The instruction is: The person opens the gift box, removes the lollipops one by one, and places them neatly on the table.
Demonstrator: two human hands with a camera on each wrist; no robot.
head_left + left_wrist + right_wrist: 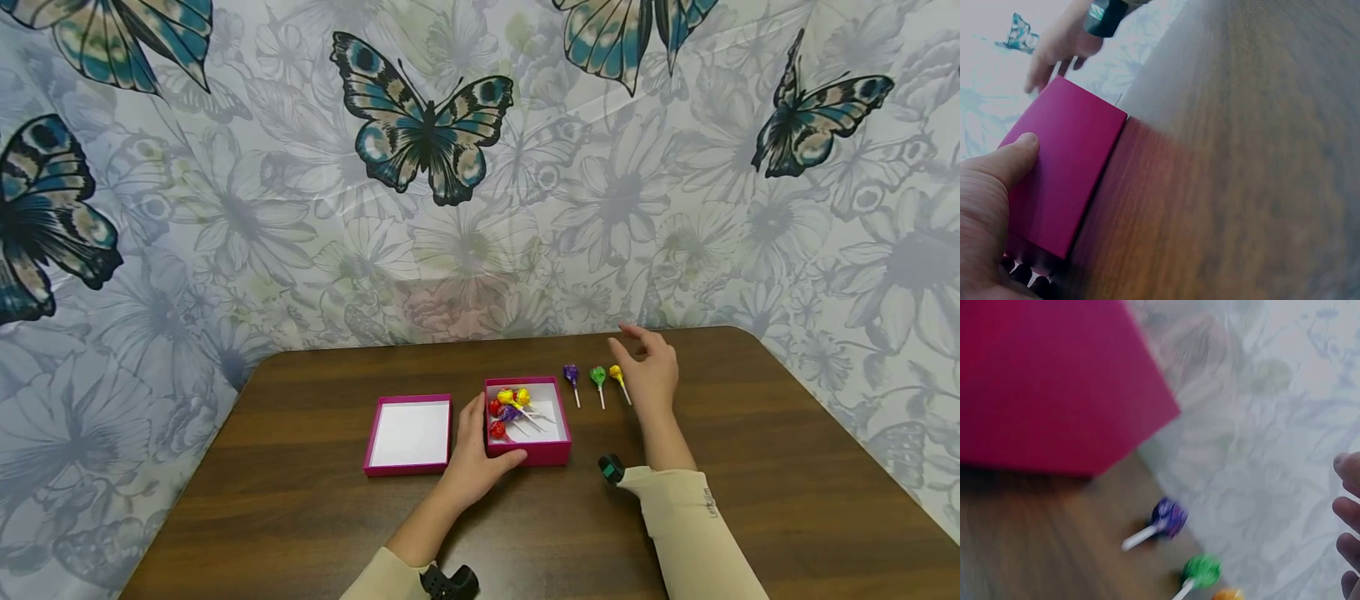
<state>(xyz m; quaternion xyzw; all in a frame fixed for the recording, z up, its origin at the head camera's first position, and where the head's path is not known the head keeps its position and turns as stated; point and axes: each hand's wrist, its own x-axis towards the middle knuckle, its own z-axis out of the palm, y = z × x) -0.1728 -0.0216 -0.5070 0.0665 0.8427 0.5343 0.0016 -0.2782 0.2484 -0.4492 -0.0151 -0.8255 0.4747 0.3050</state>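
Observation:
My left hand grips the left front corner of an open pink box, thumb on the front wall and fingers along the left side. Inside lie several lollipops with yellow, red and purple wrappers. Just right of the box, a purple lollipop, a green lollipop and a yellow lollipop form a row, sticks toward me. My right hand hovers beside the yellow one, thumb and fingers apart, holding nothing. In the right wrist view, its fingertips show at the right edge.
A pink-rimmed box lid with a white inside lies left of the box. The brown wooden table ends at the back against a hanging cloth printed with butterflies and flowers. Dark cameras sit on both wrists.

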